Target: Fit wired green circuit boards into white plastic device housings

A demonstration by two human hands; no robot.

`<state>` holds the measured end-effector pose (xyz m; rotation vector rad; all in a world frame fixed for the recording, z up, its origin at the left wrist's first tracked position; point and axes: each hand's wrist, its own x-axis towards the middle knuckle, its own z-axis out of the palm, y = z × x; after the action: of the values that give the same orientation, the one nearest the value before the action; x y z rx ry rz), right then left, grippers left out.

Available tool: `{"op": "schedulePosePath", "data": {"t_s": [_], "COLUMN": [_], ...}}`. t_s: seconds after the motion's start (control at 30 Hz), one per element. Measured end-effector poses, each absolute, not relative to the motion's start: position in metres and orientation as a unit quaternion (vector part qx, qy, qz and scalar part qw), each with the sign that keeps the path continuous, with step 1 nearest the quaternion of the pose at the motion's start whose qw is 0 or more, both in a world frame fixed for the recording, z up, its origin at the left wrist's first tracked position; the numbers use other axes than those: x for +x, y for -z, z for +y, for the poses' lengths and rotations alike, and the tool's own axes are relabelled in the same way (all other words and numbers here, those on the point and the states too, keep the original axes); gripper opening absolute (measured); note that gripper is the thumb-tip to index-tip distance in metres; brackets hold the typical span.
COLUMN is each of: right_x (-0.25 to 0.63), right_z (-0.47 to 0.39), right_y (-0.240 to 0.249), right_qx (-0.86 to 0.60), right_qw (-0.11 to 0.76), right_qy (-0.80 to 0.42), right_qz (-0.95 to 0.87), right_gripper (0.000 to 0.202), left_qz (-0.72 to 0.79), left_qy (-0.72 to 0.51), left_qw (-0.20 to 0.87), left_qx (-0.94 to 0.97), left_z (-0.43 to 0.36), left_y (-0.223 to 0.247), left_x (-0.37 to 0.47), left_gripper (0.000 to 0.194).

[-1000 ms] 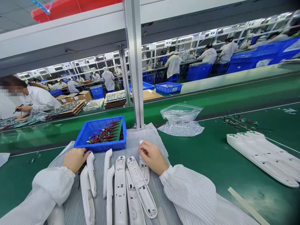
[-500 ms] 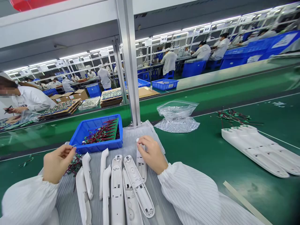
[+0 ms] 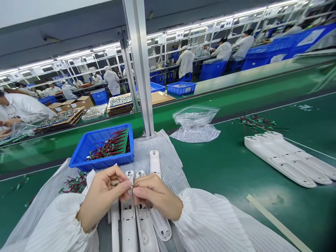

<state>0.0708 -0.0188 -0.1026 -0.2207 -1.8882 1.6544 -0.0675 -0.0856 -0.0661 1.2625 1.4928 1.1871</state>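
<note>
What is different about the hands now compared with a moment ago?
The left hand has moved right, from beside the blue bin, with a thin wire at its fingertips. The right hand has come off the far white casing's top, nearer and leftward to meet it. The bin stayed put.

Metal post (image 3: pixel 143 77): rises at the far side of the green worktop (image 3: pixel 210 171).
Zip bag (image 3: pixel 195 126): clear plastic, right of the post, its lower part filled with small pale pieces.
Tape strip (image 3: pixel 275 220): pale, slanting across the near right.
Far line: a shallow blue basket (image 3: pixel 181 88) near open cardboard boxes (image 3: pixel 85 102), a person in white (image 3: pixel 28 106) at far left.
Background: workers in white coats (image 3: pixel 186 62) beside blue crates (image 3: pixel 213 70), under strip lights (image 3: pixel 241 14).
</note>
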Motion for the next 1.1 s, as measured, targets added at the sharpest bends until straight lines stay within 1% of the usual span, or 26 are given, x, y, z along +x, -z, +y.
{"op": "schedulePosePath", "data": {"t_s": [0.03,0.1,0.13,0.2,0.23,0.3,0.43,0.6,0.7,0.77,0.8,0.83,0.9,0.93,0.97,1.0,1.03,1.1], "right_x": [0.072,0.073,0.073,0.072,0.071,0.070,0.071,0.069,0.068,0.070,0.072,0.075,0.080,0.082,0.084,0.085,0.085,0.083], "right_z": [-0.017,-0.013,-0.011,-0.009,-0.009,-0.007,-0.003,-0.004,-0.007,-0.005,-0.002,0.001,0.012,0.018,0.024,0.029,0.034,0.040], "right_y": [0.102,0.102,0.102,0.102,0.103,0.103,0.106,0.109,0.106,0.104,0.103,0.102,0.104,0.107,0.111,0.116,0.121,0.130], "right_qx": [-0.099,-0.110,-0.106,-0.096,-0.094,-0.098,-0.119,-0.141,-0.151,-0.187,-0.220,-0.265,-0.370,-0.414,-0.449,-0.474,-0.490,-0.505], "right_qw": [0.297,0.286,0.284,0.277,0.273,0.268,0.275,0.242,0.208,0.195,0.203,0.228,0.311,0.342,0.351,0.342,0.320,0.279], "right_qy": [-0.672,-0.755,-0.784,-0.817,-0.826,-0.834,-0.841,-0.849,-0.854,-0.814,-0.775,-0.715,-0.529,-0.431,-0.346,-0.277,-0.238,-0.238], "right_qz": [-0.672,-0.580,-0.542,-0.496,-0.483,-0.473,-0.451,-0.447,-0.452,-0.514,-0.556,-0.605,-0.697,-0.726,-0.746,-0.763,-0.775,-0.781], "right_gripper": [0.029,0.027,0.027,0.027,0.027,0.028,0.027,0.028,0.027,0.031,0.033,0.035,0.031,0.028,0.027,0.031,0.034,0.031], "left_qz": [0.586,0.571,0.562,0.537,0.521,0.495,0.483,0.395,0.387,0.403,0.414,0.428,0.457,0.469,0.478,0.484,0.487,0.491], "left_qy": [-0.475,-0.474,-0.469,-0.450,-0.442,-0.430,-0.409,-0.345,-0.353,-0.364,-0.366,-0.365,-0.372,-0.380,-0.389,-0.393,-0.393,-0.379], "left_qw": [0.394,0.324,0.278,0.192,0.156,0.105,0.050,-0.014,-0.017,-0.023,-0.029,-0.031,-0.021,-0.006,0.015,0.039,0.062,0.097], "left_qx": [0.525,0.587,0.622,0.687,0.713,0.748,0.773,0.851,0.852,0.840,0.833,0.826,0.808,0.797,0.787,0.781,0.778,0.778], "left_z": [-0.085,-0.084,-0.083,-0.081,-0.080,-0.078,-0.074,-0.072,-0.070,-0.070,-0.070,-0.070,-0.071,-0.071,-0.071,-0.071,-0.071,-0.072], "left_y": [0.067,0.066,0.066,0.063,0.062,0.059,0.054,0.053,0.061,0.066,0.067,0.068,0.066,0.064,0.062,0.059,0.057,0.055], "left_x": [-0.071,-0.078,-0.081,-0.087,-0.090,-0.093,-0.096,-0.101,-0.106,-0.107,-0.107,-0.107,-0.105,-0.105,-0.104,-0.104,-0.103,-0.103], "left_gripper": [0.013,0.025,0.025,0.014,0.011,0.013,0.022,0.019,0.017,0.015,0.013,0.012,0.011,0.011,0.011,0.010,0.010,0.010]}}
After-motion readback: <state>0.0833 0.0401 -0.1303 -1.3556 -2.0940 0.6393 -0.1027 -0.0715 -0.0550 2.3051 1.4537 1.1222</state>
